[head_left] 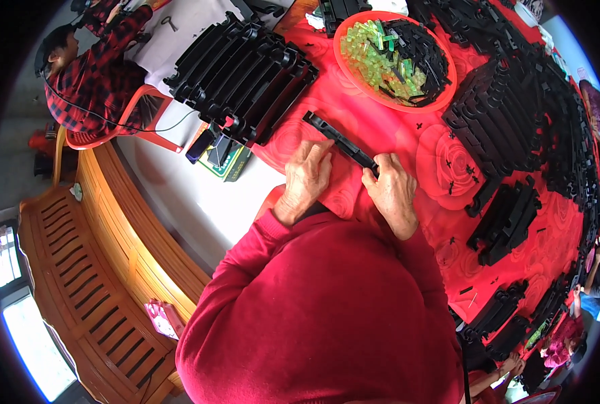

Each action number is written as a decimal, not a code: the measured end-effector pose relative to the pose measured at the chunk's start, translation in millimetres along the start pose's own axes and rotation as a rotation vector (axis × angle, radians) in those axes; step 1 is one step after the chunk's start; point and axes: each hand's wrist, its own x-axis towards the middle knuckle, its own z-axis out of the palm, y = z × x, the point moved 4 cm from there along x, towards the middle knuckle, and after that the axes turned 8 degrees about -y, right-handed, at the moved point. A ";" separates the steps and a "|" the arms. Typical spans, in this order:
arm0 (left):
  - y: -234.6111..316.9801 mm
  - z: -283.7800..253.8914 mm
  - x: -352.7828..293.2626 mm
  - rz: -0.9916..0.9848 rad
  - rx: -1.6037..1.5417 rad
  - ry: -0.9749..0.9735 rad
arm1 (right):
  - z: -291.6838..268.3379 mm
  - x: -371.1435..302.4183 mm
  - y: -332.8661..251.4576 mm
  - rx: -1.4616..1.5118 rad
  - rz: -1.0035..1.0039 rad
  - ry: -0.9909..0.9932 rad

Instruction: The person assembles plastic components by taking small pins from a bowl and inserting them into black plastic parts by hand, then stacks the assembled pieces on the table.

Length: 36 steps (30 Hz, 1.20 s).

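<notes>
A long, narrow black plastic strip [339, 139] with a channelled top lies slantwise on the red cloth in front of me. My right hand [392, 192] grips its nearer, right-hand end between thumb and fingers. Curled fingers of my left hand [308, 174] are drawn together against the strip's near edge, around its middle. Whatever the left fingertips pinch, if anything, is hidden. Beyond the strip stands a round orange-red basin [395, 106], holding small clear yellow-green pieces [374, 60] on its left and small black pieces [426, 57] on its right.
Stacked black plastic strips [242, 74] rise at the left; another tall stack [498, 118] is at the right. Several loose black parts [505, 222] lie nearer on the red tablecloth [441, 158]. A wooden bench [91, 276] stands left. A person [94, 74] sits at far left; others work at right.
</notes>
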 end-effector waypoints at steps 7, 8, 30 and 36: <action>1.1 26.0 5.0 -0.435 0.040 -0.162 | 12.2 -8.1 -13.5 0.158 0.027 -0.050; 7.0 23.8 9.1 -0.447 0.067 -0.190 | 20.4 -11.9 -13.6 0.243 0.020 -0.054; -9.6 -34.4 -10.1 0.180 0.290 -0.310 | -24.9 -6.4 26.2 1.684 -0.089 0.361; -9.4 -30.6 -13.7 0.171 0.310 -0.304 | -5.6 15.0 -19.2 0.548 -0.377 0.108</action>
